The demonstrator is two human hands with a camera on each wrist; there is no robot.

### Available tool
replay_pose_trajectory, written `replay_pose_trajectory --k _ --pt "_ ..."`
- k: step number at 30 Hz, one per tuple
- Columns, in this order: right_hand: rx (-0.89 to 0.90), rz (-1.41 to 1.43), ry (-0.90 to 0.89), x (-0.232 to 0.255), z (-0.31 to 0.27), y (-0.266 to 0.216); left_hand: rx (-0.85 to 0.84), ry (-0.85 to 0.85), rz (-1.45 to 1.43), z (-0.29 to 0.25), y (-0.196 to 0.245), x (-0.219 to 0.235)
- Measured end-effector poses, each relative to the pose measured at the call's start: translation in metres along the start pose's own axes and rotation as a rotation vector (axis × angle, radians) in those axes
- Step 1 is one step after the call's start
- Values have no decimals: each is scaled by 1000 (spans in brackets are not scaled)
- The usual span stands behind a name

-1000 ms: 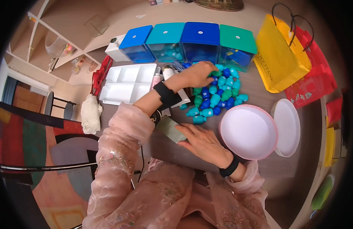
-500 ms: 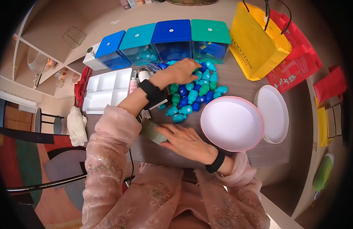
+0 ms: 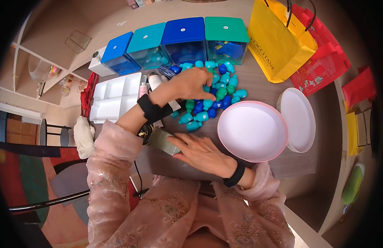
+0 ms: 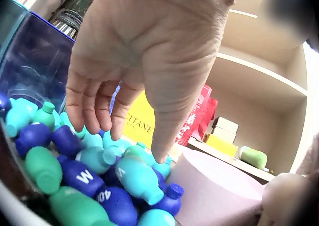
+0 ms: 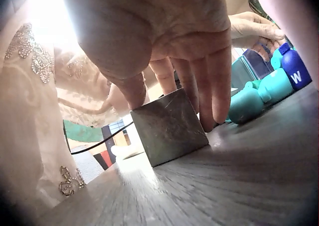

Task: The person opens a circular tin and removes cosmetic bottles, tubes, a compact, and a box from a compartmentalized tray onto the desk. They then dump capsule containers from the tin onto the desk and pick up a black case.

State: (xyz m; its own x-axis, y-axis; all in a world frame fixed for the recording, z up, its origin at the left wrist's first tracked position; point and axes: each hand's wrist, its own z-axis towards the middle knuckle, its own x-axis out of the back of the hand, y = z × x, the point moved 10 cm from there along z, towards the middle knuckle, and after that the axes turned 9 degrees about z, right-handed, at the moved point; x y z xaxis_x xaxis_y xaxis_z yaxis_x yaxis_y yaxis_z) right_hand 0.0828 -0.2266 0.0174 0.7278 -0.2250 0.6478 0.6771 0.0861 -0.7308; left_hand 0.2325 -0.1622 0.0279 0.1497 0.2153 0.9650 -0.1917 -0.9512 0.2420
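Observation:
Over a heap of small blue, teal and green bottle-shaped pieces (image 3: 221, 91), my left hand (image 3: 191, 84) hangs with fingers spread apart and nothing between them. In the left wrist view, its thumb and fingers (image 4: 102, 104) point down close over the pieces, several marked with a white W (image 4: 85, 175). Near the table's front edge, my right hand (image 3: 199, 152) holds a flat grey-green box (image 3: 162, 140). The right wrist view has the thumb on one side of the box (image 5: 169, 126) and the fingers on the other, the box's lower edge at the tabletop.
Lidded bins (image 3: 185, 31) in blues and green line the back. A round pink-rimmed container (image 3: 252, 130) and its white lid (image 3: 298, 120) stand at right, before yellow (image 3: 278, 45) and red (image 3: 324, 70) bags. A white divided tray (image 3: 117, 97) lies left, beside small bottles (image 3: 154, 80).
My left hand has drawn back a little from the heap's far side toward me, its thumb and fingers parting. The right hand keeps its hold on the box. The head view has shifted.

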Motion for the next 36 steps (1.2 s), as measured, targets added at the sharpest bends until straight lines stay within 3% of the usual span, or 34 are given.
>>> replay_pose_trajectory --k 1,6,8,18,24,29,34,35,36 --pt "5 -7 7 0 0 0 47 -93 29 -4 1 -11" --pt "3 -15 8 1 0 0 123 -118 -55 -10 4 -22" --pt "9 -11 17 0 0 0 42 -9 -26 -10 14 -13" --pt "11 -21 21 1 -2 -1 59 -11 108 -6 17 -8" --pt "15 -26 32 0 -2 -1 -101 95 109 -2 46 -20" --pt "50 -32 67 4 -2 -4 -131 20 123 -3 57 -22" --pt "8 -27 32 2 -3 -1 -55 176 -7 -30 7 15" --pt "14 -22 35 1 -2 -1 -5 127 15 -37 -9 19" --pt "12 -17 39 2 -3 -2 42 186 101 -47 -25 24"
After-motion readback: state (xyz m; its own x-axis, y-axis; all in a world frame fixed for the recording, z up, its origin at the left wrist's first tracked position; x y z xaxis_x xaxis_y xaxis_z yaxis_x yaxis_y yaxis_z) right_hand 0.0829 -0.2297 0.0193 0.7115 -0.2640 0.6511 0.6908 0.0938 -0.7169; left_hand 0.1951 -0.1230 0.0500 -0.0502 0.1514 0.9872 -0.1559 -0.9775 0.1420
